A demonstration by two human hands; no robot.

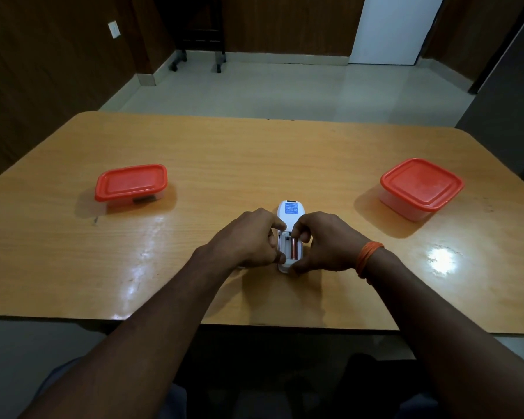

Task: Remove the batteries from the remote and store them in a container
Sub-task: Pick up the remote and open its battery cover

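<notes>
Head camera looks down on a glossy wooden table (254,164), and at about ten o'clock from the hands sits the left container (131,186), a clear rectangular tub with its red lid pressed on and something dark dimly showing through its near wall; what it is cannot be told. Moving toward the centre, the left hand (248,237) curls narrowly against the left edge of the white remote (289,234), thumb at the near end and fingertips at the upper rim of the opened battery bay, steadying the body on the tabletop. That remote lies face down with its length running from six to twelve o'clock, a blue label at its far end. Inside the bay one reddish battery (294,248) rests in the right-hand slot, while the left-hand slot looks white and bare. At three o'clock of the remote the right hand (324,243) bends over it, fingers pinched close at the top end of the battery and thumb braced at the near end of the casing. An orange thread band (368,257) wraps that wrist. Farther out, at about two o'clock, stands the right container (421,189), a squarer clear tub, its red lid also on.
</notes>
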